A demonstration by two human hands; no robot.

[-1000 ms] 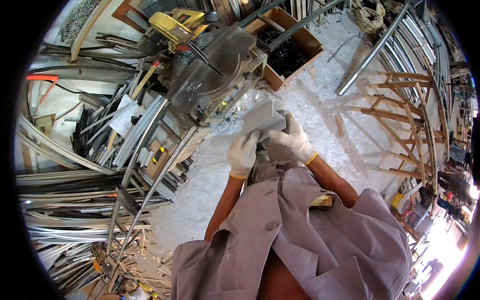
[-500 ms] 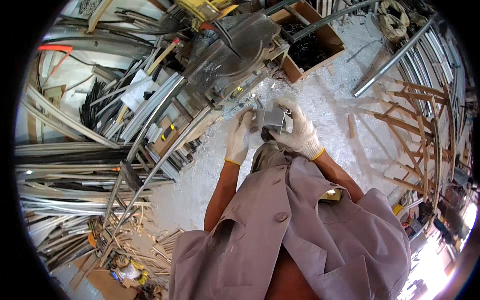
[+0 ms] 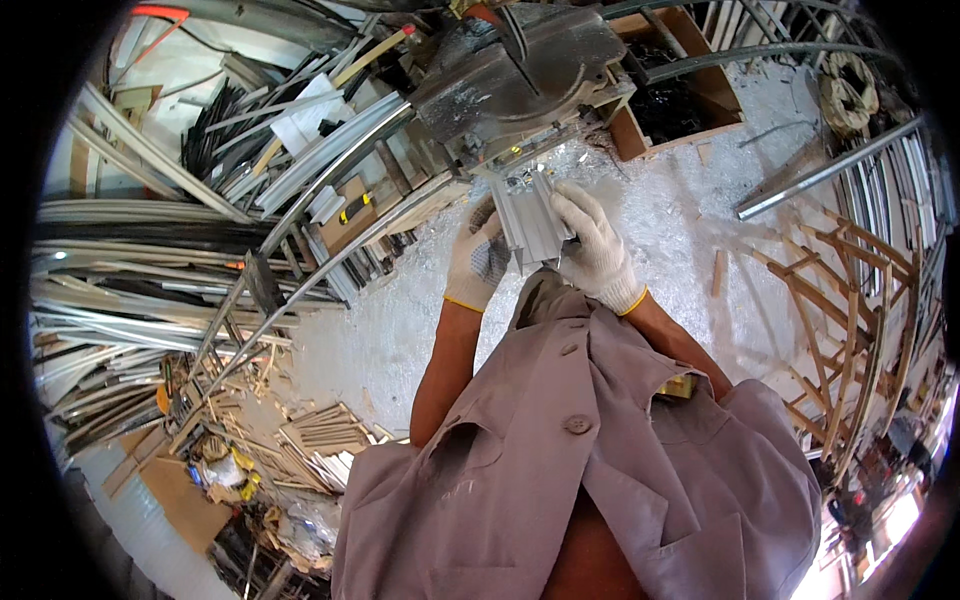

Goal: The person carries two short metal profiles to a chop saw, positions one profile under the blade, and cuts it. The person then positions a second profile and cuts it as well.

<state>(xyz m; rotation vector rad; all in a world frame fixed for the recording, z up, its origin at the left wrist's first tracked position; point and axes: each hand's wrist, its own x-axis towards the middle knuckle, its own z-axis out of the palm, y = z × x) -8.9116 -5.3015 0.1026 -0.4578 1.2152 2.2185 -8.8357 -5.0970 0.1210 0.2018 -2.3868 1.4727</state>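
Observation:
Between my two gloved hands is a short cut length of grey metal profile [image 3: 532, 222], its ribbed face turned up toward me. My left hand [image 3: 475, 255], in a white knit glove with a yellow cuff, grips the profile along its left edge. On the opposite edge, my right hand [image 3: 598, 245], gloved the same way, presses its thumb and fingers against the metal. The profile is held in front of my chest, above the floor. The undersides of both hands' grip are partly hidden.
Ahead stands a saw bench with a dark round table [image 3: 525, 80]. A wooden box [image 3: 630, 135] with dark contents is right of it. Metal strips [image 3: 130, 245] pile up at left, beside a rail frame [image 3: 330, 265]. Wooden trestles [image 3: 840, 300] and a metal tube [image 3: 830, 167] lie at right.
The profile has been turned, so its long ribbed face now shows instead of its end opening. My left fingers have closed in on its edge. The view has shifted slightly.

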